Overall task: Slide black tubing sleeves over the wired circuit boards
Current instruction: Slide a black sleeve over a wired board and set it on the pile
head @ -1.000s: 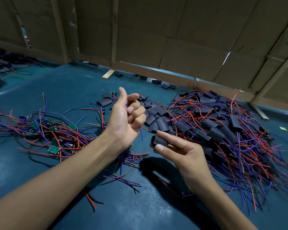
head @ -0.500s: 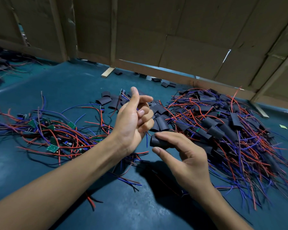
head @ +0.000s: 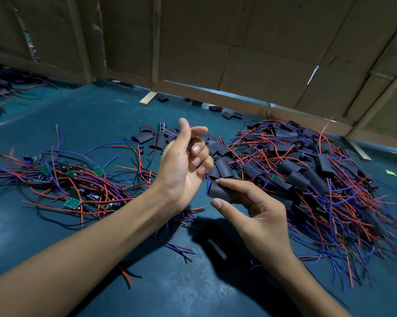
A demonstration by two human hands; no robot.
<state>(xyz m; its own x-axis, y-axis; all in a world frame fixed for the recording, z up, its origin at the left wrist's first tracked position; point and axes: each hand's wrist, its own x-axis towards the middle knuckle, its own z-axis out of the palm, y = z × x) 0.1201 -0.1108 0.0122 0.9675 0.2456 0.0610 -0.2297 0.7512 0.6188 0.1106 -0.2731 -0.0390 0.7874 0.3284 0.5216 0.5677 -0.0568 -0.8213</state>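
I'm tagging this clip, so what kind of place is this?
Probably a small electronics assembly bench: a pile of bare wired boards, a pile of sleeved ones, loose black sleeves on a blue table, cardboard partitions behind.

**Sleeve closes in on the wire ends**

The left hand (head: 181,170) has risen a little, lifting the small green circuit board (head: 162,127) clear above its thumb, the blue and red wires (head: 170,133) trailing down through its curled fingers. The right hand (head: 257,213) has brought the black sleeve (head: 218,191) up beside it, thumb now loosened off, sleeve mouth nearly at the dangling blue wire end
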